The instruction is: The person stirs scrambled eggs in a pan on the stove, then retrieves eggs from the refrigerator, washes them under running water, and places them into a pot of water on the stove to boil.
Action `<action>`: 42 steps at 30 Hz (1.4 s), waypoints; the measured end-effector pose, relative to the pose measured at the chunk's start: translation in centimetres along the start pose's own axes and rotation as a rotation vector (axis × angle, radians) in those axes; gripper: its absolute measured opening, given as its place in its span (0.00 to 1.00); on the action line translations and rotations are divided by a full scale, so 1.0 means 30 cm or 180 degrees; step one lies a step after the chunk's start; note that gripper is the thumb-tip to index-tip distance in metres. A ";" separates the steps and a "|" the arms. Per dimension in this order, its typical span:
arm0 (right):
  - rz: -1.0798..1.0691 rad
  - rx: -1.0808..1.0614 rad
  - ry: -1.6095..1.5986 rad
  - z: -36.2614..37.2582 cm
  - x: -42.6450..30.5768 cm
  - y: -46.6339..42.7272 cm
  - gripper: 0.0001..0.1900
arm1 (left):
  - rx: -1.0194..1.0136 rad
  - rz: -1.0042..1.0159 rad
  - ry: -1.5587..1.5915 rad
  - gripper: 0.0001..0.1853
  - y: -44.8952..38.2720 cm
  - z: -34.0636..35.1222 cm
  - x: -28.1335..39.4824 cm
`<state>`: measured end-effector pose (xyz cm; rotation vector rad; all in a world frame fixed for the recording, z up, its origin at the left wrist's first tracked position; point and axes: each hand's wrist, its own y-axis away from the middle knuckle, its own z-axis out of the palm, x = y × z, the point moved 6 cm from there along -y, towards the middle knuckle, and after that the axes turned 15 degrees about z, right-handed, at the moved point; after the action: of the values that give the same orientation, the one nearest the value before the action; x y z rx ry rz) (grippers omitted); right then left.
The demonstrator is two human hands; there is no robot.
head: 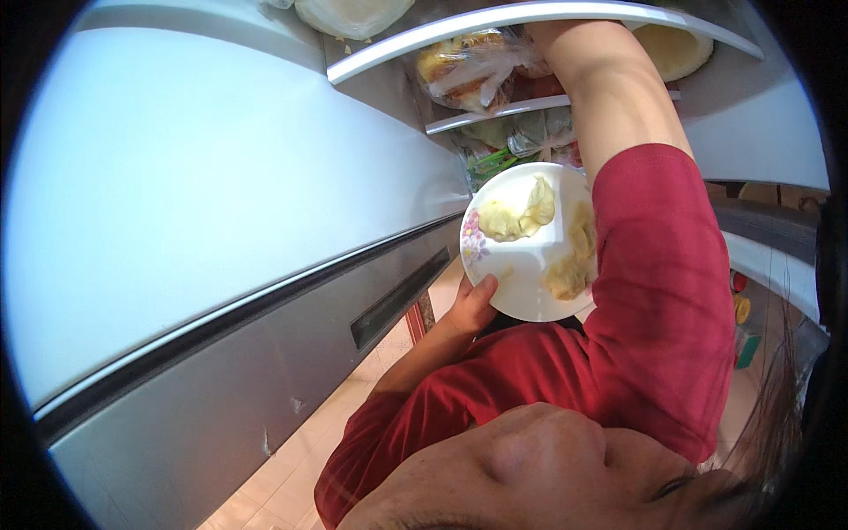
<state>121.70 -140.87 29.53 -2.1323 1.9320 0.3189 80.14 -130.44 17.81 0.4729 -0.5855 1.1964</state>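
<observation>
My left hand grips the near left rim of a white plate with pink flowers at its edge. Several pale, dumpling-like pieces of food lie on the plate in separate clumps, and the red sleeve of my right arm covers part of its right side. My right forearm reaches up between refrigerator shelves. The right hand is out of view, hidden past the white front edge of the upper shelf. Beside that forearm lies a clear plastic bag of yellow and brown food.
A round, pale container stands right of the forearm. Bagged green vegetables lie under the lower shelf edge. A smooth pale refrigerator panel fills the left, bordered by a grey edge with a recessed grip. Floor tiles show below.
</observation>
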 end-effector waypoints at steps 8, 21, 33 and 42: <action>-0.0042 -0.0018 -0.0043 -0.033 0.007 0.012 0.15 | 0.0119 -0.0027 -0.0083 0.35 0.005 0.027 0.016; -0.0155 0.0024 -0.0134 -0.069 0.007 0.026 0.16 | 0.0094 0.0757 -0.0889 0.30 -0.033 0.099 0.057; -0.0188 -0.0004 -0.0230 -0.127 0.012 0.065 0.17 | 0.0816 0.0357 -0.0658 0.32 -0.007 0.140 0.070; -0.0247 0.0056 -0.0465 -0.183 0.040 0.186 0.18 | 0.1413 0.1027 -0.0329 0.29 -0.032 0.240 0.042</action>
<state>116.26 -144.30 34.15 -2.1035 1.7610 0.4284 80.13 -134.33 24.06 0.8423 -0.4939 1.6284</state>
